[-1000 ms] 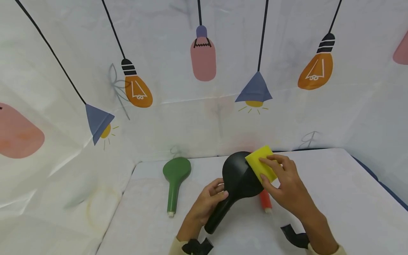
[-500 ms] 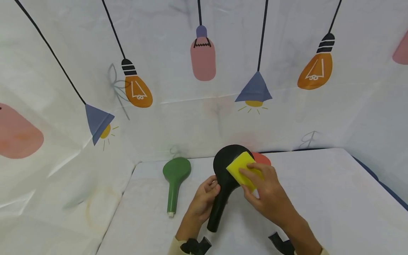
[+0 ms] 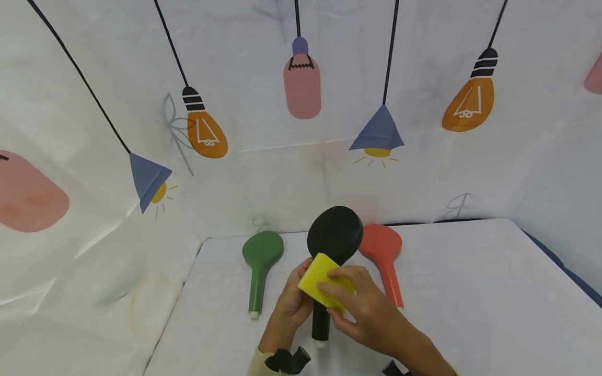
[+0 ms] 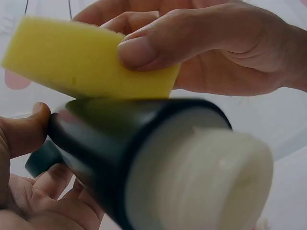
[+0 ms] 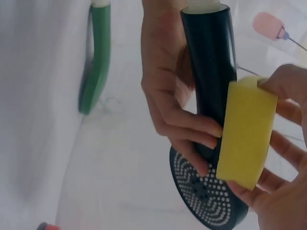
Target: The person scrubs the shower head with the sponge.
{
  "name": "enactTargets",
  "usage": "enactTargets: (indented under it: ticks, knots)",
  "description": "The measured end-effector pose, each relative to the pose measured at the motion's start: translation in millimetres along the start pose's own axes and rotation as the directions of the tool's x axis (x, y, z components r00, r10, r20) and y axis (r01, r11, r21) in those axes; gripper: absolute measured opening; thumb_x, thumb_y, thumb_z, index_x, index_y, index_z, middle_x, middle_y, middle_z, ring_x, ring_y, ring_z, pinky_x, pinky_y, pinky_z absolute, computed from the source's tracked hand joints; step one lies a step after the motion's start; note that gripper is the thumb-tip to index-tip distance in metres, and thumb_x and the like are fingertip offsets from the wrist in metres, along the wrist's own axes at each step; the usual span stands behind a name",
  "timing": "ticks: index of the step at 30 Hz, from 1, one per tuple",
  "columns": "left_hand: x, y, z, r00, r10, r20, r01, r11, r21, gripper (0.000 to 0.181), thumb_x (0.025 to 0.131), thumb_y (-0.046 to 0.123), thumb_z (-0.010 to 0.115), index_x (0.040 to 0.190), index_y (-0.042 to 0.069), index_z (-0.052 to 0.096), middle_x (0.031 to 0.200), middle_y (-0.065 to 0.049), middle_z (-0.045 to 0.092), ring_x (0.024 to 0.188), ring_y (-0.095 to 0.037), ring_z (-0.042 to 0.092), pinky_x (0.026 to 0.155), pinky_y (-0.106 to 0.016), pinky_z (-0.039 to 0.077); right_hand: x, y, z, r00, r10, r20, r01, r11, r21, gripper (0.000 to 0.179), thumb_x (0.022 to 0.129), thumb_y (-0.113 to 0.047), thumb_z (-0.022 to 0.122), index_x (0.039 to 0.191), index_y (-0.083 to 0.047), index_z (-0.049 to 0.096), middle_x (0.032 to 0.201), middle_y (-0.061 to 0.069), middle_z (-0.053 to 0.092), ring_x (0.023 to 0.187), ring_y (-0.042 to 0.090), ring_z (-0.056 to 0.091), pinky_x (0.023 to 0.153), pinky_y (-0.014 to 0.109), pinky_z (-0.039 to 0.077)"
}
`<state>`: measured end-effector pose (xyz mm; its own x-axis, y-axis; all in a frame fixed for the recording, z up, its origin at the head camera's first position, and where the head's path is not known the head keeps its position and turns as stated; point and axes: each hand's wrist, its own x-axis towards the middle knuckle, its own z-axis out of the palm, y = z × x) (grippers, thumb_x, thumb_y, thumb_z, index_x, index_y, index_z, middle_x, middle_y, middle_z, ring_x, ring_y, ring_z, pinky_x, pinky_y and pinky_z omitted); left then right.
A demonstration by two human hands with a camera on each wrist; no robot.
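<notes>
My left hand [image 3: 290,303] holds a black shower head [image 3: 335,232] by its handle, above the table. It stands nearly upright, its smooth back towards me in the head view. The perforated spray face [image 5: 199,187] shows in the right wrist view. At the handle's lower end is a pale connector [image 4: 216,177], large in the left wrist view. My right hand [image 3: 376,313] pinches a yellow sponge [image 3: 314,278] between thumb and fingers. The sponge lies against the handle, just below the round head, and covers part of the handle and left fingers.
A green shower head [image 3: 257,266] lies on the white table [image 3: 470,292] to the left. A red shower head [image 3: 385,250] lies to the right, partly behind the black one. A white sheet [image 3: 263,183] printed with lamps hangs behind the table.
The sponge has slid left and down, from the round head to the handle. The black shower head has swung more upright and leftward, uncovering the red one. The green one stays put.
</notes>
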<state>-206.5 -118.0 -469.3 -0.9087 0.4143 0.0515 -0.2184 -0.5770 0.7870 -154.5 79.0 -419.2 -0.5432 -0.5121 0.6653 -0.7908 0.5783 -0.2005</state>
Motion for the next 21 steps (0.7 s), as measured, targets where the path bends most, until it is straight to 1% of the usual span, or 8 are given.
enactTargets:
  ticks: [2, 5, 9, 11, 13, 16, 19, 21]
  knots:
    - [0.0, 0.0, -0.9, 0.999, 0.012, 0.043, -0.011, 1.0, -0.017, 0.019, 0.107, 0.023, 0.047, 0.123, 0.012, 0.05, 0.107, 0.004, 0.065, 0.094, -0.004, 0.064, 0.09, -0.017, 0.054, -1.0, 0.0, -0.6, 1.0, -0.028, 0.004, 0.028, 0.999, 0.015, 0.05, 0.087, -0.028, 0.074, 0.135, -0.027, 0.06, 0.134, 0.002, 0.052, 0.119, 0.014, 0.047, 0.092, 0.026, 0.057]
    - [0.3, 0.2, -1.2, 0.994, 0.031, 0.104, -0.022, 0.996, -0.086, 0.021, 0.109, 0.02, 0.039, 0.125, 0.011, 0.049, 0.108, 0.003, 0.066, 0.095, -0.004, 0.065, 0.09, -0.017, 0.054, -1.8, 2.6, -0.7, 0.997, -0.074, -0.013, 0.074, 0.997, 0.024, 0.048, 0.088, -0.029, 0.074, 0.134, -0.026, 0.06, 0.133, 0.003, 0.052, 0.118, 0.015, 0.048, 0.094, 0.024, 0.055]
    - [0.1, -0.6, -1.2, 0.986, 0.054, 0.155, -0.029, 0.987, -0.161, 0.026, 0.11, 0.014, 0.03, 0.126, 0.009, 0.05, 0.111, 0.001, 0.067, 0.098, -0.005, 0.066, 0.093, -0.018, 0.053, -2.3, 7.0, -0.3, 0.993, -0.112, -0.042, 0.113, 0.994, 0.013, 0.054, 0.081, -0.023, 0.08, 0.132, -0.025, 0.062, 0.132, 0.003, 0.055, 0.118, 0.017, 0.05, 0.098, 0.026, 0.054]
    - [-0.6, -1.5, -1.2, 0.981, 0.07, 0.179, -0.035, 0.98, -0.194, 0.03, 0.11, 0.012, 0.027, 0.126, 0.009, 0.052, 0.113, 0.0, 0.067, 0.1, -0.006, 0.066, 0.094, -0.019, 0.053, -2.2, 8.9, -0.2, 0.991, -0.12, -0.055, 0.121, 0.993, 0.004, 0.054, 0.08, -0.021, 0.081, 0.131, -0.025, 0.063, 0.132, 0.004, 0.056, 0.119, 0.019, 0.051, 0.099, 0.028, 0.053]
    - [-1.4, -2.3, -0.8, 0.974, 0.086, 0.212, -0.036, 0.973, -0.23, 0.034, 0.11, 0.012, 0.024, 0.127, 0.008, 0.054, 0.115, -0.001, 0.067, 0.103, -0.007, 0.067, 0.096, -0.019, 0.052, -2.6, 10.3, -0.1, 0.99, -0.123, -0.067, 0.122, 0.992, -0.022, 0.046, 0.086, -0.024, 0.076, 0.13, -0.025, 0.063, 0.132, 0.004, 0.056, 0.119, 0.019, 0.051, 0.099, 0.029, 0.053]
    - [-2.9, -3.2, 0.2, 0.957, 0.113, 0.267, -0.034, 0.958, -0.283, 0.04, 0.111, 0.01, 0.019, 0.129, 0.006, 0.055, 0.119, -0.003, 0.066, 0.108, -0.008, 0.067, 0.1, -0.021, 0.05, -2.9, 12.4, -0.2, 0.988, -0.126, -0.094, 0.12, 0.991, -0.066, 0.03, 0.097, -0.031, 0.061, 0.127, -0.024, 0.064, 0.13, 0.005, 0.057, 0.12, 0.021, 0.051, 0.097, 0.03, 0.055]
    - [-3.9, -3.3, 2.3, 0.944, 0.134, 0.302, -0.034, 0.949, -0.313, 0.041, 0.11, 0.007, 0.017, 0.127, 0.005, 0.054, 0.119, -0.004, 0.066, 0.108, -0.009, 0.067, 0.1, -0.021, 0.05, -2.7, 14.6, -1.3, 0.982, -0.135, -0.13, 0.123, 0.988, -0.097, 0.031, 0.102, -0.035, 0.048, 0.123, -0.023, 0.066, 0.128, 0.007, 0.057, 0.119, 0.022, 0.05, 0.092, 0.032, 0.057]
    - [-4.1, -3.1, 4.3, 0.938, 0.141, 0.317, -0.036, 0.948, -0.316, 0.04, 0.108, 0.003, 0.017, 0.124, 0.005, 0.054, 0.116, -0.003, 0.066, 0.104, -0.008, 0.067, 0.098, -0.02, 0.051, -2.0, 16.0, -2.2, 0.975, -0.149, -0.165, 0.13, 0.984, -0.118, 0.03, 0.103, -0.034, 0.046, 0.12, -0.022, 0.067, 0.126, 0.008, 0.059, 0.117, 0.024, 0.051, 0.088, 0.034, 0.059]
